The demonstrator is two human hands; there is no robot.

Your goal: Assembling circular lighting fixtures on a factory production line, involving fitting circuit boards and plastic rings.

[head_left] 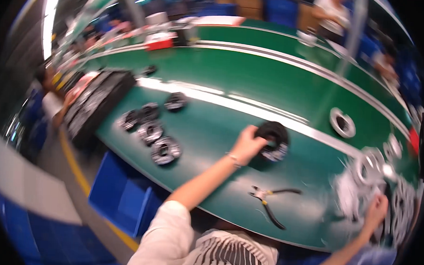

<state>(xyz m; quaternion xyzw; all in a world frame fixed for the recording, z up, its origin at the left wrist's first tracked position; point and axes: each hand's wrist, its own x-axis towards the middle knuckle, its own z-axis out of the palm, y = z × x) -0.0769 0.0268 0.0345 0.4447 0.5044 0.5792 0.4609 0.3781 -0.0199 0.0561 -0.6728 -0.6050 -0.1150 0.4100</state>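
My left hand (247, 147) is closed on the edge of a thick black ring-shaped part (277, 135), held just over the green table. At the right end of the table, my right hand (378, 210) has its fingers curled, beside a blurred pile of pale grey rings (364, 168) and clear plastic wrapping (346, 193). Motion blur hides what it grips. Between my arms lie cutting pliers (264, 200) with black and yellow handles, their jaws pointing left. Left of my left hand, several black and silver round parts (166, 151) lie in a loose cluster.
Long black trays (102, 99) stand at the table's left end, near another person's arm. Below the front edge is a blue bin (122, 192). A pale ring (342, 123) lies on the green conveyor (271, 73) beyond. Another person (331, 17) stands across it.
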